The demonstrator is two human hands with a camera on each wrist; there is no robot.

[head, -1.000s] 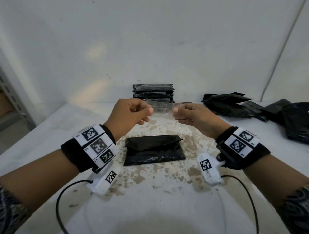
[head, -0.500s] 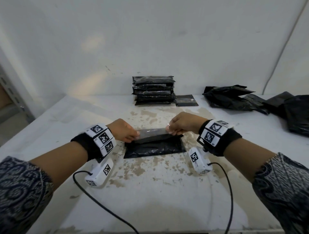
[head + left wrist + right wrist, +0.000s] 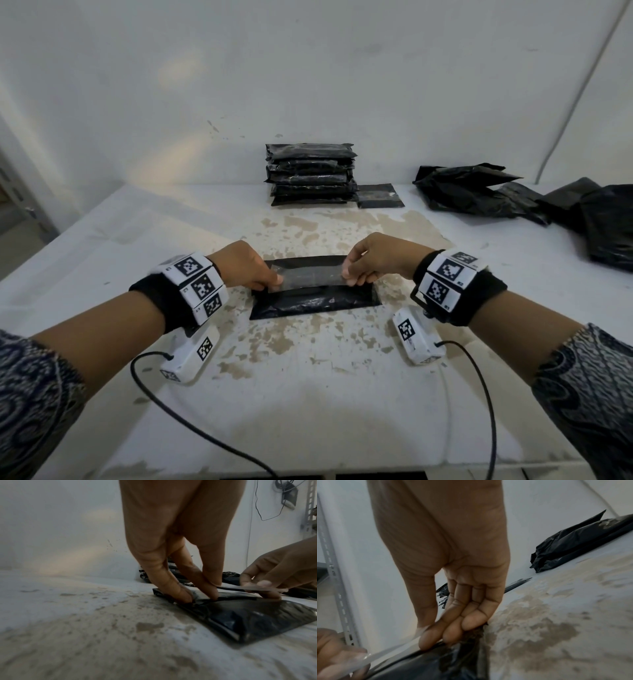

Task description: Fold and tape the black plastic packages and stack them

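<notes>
Tape strip (image 3: 310,279) lowered onto package (image 3: 315,301), left hand (image 3: 245,265) and right hand (image 3: 373,258) pinching its ends

White desk (image 3: 308,394), paint worn off in brown patches at centre; white wall (image 3: 308,68) behind it; pale cable (image 3: 579,92) runs down wall at right; grey slotted metal upright (image 3: 332,574) beside wall at left; second slotted upright (image 3: 309,507) at far right of left wrist view, near dark box with hanging wires (image 3: 289,496) fixed on wall
</notes>
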